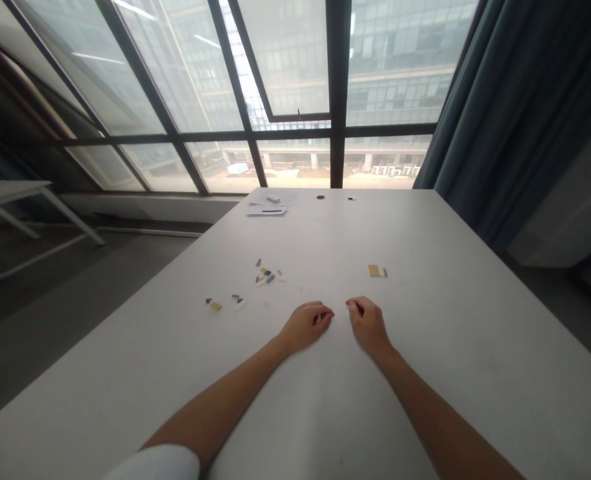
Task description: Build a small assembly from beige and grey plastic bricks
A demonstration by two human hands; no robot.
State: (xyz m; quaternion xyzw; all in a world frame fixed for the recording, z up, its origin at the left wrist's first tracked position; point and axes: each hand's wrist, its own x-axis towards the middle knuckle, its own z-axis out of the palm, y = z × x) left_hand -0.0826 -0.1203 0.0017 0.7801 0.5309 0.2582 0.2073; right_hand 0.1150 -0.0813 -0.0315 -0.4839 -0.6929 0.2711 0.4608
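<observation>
My left hand (306,325) rests on the white table with its fingers curled in, and I see nothing held in it. Just to its right lies my right hand (368,321), also with curled fingers and no visible object in its grip. A narrow gap separates the two. Beyond my right hand sits a small flat block piece (376,271), tan with white and grey at its right end. To the left of my left hand, a loose pile of small grey, tan and whitish building pieces (269,275) is scattered. Nearer are a tan piece (216,307) and a grey piece (237,298).
White papers (270,200) with small items on them lie at the table's far left. A dark round object (320,197) and a small black-and-white item (351,199) are by the far edge. Windows stand behind, a blue curtain (500,120) at right, another table (12,189) at left.
</observation>
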